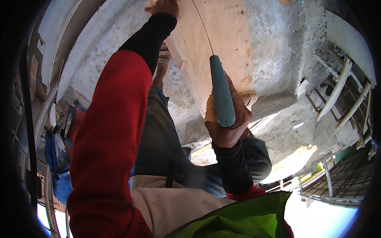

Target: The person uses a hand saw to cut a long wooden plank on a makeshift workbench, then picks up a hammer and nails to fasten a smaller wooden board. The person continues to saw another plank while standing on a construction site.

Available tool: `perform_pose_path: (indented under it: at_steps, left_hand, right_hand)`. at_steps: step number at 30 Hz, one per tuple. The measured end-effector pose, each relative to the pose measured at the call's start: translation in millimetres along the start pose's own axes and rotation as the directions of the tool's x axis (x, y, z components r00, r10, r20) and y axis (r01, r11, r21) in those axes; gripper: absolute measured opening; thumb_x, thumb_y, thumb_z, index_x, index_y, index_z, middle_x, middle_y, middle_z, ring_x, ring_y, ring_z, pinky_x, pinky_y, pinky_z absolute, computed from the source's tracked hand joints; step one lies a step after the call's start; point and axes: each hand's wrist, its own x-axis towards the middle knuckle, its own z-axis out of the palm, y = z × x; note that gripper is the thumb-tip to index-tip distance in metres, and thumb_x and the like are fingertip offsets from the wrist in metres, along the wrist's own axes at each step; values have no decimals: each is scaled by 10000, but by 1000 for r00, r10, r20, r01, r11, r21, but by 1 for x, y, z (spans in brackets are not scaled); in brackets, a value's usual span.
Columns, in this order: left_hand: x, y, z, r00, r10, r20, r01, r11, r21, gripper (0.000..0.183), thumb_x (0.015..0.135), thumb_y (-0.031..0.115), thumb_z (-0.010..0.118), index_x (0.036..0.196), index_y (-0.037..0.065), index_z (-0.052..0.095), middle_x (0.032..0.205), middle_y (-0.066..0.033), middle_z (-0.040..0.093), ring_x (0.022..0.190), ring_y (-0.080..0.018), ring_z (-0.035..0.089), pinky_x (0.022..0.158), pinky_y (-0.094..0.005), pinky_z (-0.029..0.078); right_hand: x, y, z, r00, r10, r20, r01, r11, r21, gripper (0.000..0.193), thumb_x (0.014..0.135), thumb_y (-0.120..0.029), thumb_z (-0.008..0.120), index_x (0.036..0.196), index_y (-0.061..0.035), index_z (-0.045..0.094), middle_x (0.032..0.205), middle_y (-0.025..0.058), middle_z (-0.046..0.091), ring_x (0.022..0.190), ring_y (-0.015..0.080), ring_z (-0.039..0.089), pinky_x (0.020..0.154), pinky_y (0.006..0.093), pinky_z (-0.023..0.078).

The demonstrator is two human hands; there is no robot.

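Note:
A saw [222, 91] with a teal handle is gripped in my right hand [237, 115], whose fingers are wrapped around it. Its thin blade, seen edge-on, runs up and away over a light plywood board [228, 31]. A yellowish wrap or strip shows beside the fingers of this hand. My left hand [164, 7] is at the top edge of the view, by the board's far left side. Something yellowish is at its fingertips. The picture's edge cuts off much of that hand, so its grip is hidden.
My sandalled left foot [163, 59] stands left of the board; the other foot [249, 98] is by its near right corner. Rough grey concrete [274, 51] surrounds the board. Wooden poles [337, 89] lie at the right. Blue cloth [61, 158] hangs at the left.

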Motion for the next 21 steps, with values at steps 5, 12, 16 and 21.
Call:
perform_pose_path:
  at_steps: [5, 12, 16, 21]
  left_hand:
    - [2, -4, 1, 998, 63, -29, -60, 996, 70, 704, 1050, 332, 449, 1669, 186, 149, 1753, -54, 1, 1439, -437, 413, 877, -823, 444]
    - [10, -5, 13, 999, 30, 30, -31, 999, 42, 747, 1026, 365, 495, 1668, 179, 160, 1753, -62, -15, 1399, -432, 453, 862, -854, 432]
    - [22, -12, 12, 966, 191, -173, -170, 977, 126, 1045, 832, 436, 742, 1660, 255, 130, 1745, -27, 55, 1428, -431, 433, 1026, -767, 412]
    - [19, -14, 24, 999, 36, -10, -36, 999, -30, 1225, 764, 500, 850, 1662, 223, 65, 1741, -40, 57, 1510, -408, 326, 942, -835, 430]
  right_hand:
    - [38, 15, 30, 993, 103, 59, -112, 981, 159, 588, 774, -48, 742, 1352, -47, 640, 889, 188, 697, 796, 370, 718, 699, 395, 582]
    - [9, 3, -1, 991, -50, -125, 59, 996, 63, 628, 756, -7, 737, 1372, -79, 638, 923, 205, 724, 825, 352, 743, 725, 417, 595]
    - [44, 25, 21, 975, 189, 114, -207, 963, 172, 464, 830, -8, 739, 1290, -11, 679, 1090, 197, 764, 967, 287, 775, 823, 337, 592]
    - [10, 19, -1, 994, 90, -67, -78, 983, 165, 612, 730, -33, 756, 1331, -103, 667, 919, 182, 711, 844, 372, 725, 743, 421, 573]
